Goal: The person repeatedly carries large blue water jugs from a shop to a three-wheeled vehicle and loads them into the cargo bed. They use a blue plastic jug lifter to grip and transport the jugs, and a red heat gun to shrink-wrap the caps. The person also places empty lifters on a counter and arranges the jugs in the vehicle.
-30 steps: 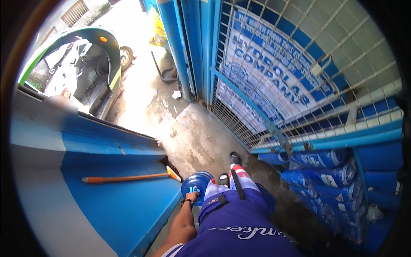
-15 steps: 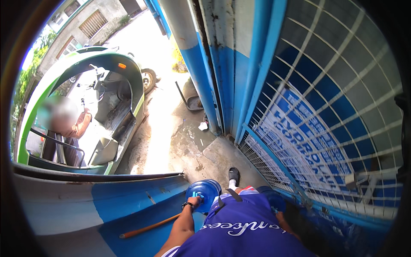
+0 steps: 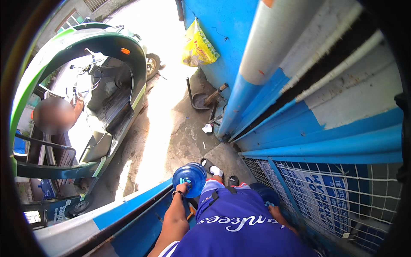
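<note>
My left hand (image 3: pixel 183 187) is closed round the light-blue handle of a round blue water jug (image 3: pixel 195 176), which hangs beside my left leg. On the other side my right hand (image 3: pixel 274 210) grips the handle of a second, darker blue water jug (image 3: pixel 262 190), partly hidden by my body and in shadow. A strap shows across my blue jersey (image 3: pixel 231 210), and my feet in dark slides are between the two jugs.
A green three-wheeled vehicle (image 3: pixel 141 103) with a seated person stands at the left. A blue post (image 3: pixel 244 94) and white wire mesh (image 3: pixel 325 192) line the right. Ahead are a dustpan (image 3: pixel 199 102), a broom (image 3: pixel 215 95), white litter (image 3: pixel 207 128) and a hanging yellow bag (image 3: pixel 199 46).
I have moved forward through the doorway, carrying both jugs. The vehicle looks nearer, the mesh has slid back to the lower right, and my other foot now shows.
</note>
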The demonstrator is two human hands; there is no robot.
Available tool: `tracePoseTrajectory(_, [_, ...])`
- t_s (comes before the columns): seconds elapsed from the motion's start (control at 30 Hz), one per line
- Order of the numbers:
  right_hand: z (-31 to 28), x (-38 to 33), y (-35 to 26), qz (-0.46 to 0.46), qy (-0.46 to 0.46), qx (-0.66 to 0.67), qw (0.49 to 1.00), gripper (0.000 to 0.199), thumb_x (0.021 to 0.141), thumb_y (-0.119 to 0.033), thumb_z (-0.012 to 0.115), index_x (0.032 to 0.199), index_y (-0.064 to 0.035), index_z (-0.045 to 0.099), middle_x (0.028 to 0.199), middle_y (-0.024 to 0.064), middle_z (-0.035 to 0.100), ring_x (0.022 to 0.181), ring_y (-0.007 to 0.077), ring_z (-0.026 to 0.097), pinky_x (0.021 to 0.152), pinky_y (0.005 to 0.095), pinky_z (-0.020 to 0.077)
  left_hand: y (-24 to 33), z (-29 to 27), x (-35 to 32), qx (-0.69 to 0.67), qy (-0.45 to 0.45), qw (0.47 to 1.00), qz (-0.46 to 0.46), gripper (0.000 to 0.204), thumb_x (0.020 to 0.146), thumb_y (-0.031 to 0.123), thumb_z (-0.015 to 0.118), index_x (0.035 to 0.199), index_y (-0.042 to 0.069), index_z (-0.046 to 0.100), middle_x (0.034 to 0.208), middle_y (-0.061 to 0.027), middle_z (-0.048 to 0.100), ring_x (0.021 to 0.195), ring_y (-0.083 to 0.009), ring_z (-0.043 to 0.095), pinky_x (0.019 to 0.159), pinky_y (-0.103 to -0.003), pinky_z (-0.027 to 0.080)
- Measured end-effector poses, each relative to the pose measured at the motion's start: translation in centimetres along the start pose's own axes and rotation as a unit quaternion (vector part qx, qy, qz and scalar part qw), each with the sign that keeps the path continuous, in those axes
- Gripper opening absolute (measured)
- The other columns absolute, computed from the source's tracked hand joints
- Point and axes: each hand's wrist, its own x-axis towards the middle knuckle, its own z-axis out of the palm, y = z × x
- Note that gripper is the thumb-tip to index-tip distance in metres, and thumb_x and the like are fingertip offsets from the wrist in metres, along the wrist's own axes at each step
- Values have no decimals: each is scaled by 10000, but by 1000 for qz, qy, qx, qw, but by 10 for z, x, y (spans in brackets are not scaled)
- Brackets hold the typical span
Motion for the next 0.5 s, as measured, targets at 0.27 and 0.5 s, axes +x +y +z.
tracePoseTrajectory(0.27, [72,7,-145,-140,-27,-207,968,213,810,-223,680,745,-30,616,656,60,542,544,204,514,519,394,392,49,-70,56,-19,-12,1000,8,389,814,356,690,794,-33,702,658,-126,700,553,-219,670,555,-343,526])
tracePoseTrajectory(0.5, [163,61,-308,-230,-70,-355,903,252,802,-255,673,804,-5,648,734,120,592,635,243,570,575,408,426,60,-135,90,-113,9,993,-10,371,844,361,693,716,13,704,621,-112,686,541,-189,645,559,-339,502])
